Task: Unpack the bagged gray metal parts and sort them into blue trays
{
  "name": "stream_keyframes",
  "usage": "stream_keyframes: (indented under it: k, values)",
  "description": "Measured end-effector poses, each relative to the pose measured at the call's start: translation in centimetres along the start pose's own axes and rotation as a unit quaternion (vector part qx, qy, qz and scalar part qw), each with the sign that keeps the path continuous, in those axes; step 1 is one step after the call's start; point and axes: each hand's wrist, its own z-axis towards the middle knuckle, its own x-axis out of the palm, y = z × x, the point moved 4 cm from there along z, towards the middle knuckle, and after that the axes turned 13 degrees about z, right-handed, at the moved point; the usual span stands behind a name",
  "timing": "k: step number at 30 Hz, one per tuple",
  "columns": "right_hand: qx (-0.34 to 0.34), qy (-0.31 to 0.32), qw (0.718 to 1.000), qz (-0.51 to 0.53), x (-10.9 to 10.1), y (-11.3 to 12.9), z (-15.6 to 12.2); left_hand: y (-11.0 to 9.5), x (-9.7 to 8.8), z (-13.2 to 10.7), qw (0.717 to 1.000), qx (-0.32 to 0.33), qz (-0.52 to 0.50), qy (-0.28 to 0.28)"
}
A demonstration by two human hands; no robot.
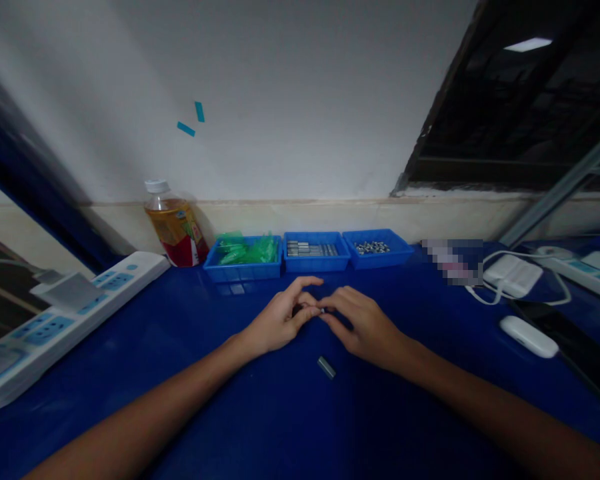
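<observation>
My left hand (283,317) and my right hand (363,325) meet fingertip to fingertip above the blue table. A small shiny metal piece (323,310) is pinched between their thumbs and forefingers; most of it is hidden by the fingers. The left forefinger arches up, away from the pinch. Just below the hands, a grey metal cylinder (326,367) lies on its side on the tabletop. Behind the hands stand three blue trays: one with green plastic bags (247,250), one with metal cylinders (310,249), and one with small metal parts (373,247).
A drink bottle (176,227) stands left of the trays, by the wall. White power strips (75,313) run along the left side, with another at far right. On the right lie a white charger (513,275) with cables, a white earbud case (529,336) and a dark phone (575,350).
</observation>
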Motion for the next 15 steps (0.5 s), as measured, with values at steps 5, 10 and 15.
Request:
stream_keyframes:
  k: [5,10,15]
  values:
    - [0.002,-0.011,0.999,-0.031,-0.2,-0.2,0.1,0.0,0.2,0.0,1.0,-0.011,-0.018,0.018]
    - [0.068,-0.117,0.986,-0.099,-4.2,-4.3,0.9,-1.4,-0.3,0.0,0.989,0.005,0.063,0.134]
    - [0.189,-0.218,0.931,-0.224,-8.6,-8.5,0.6,-3.4,-0.1,-0.7,0.945,0.108,0.2,0.236]
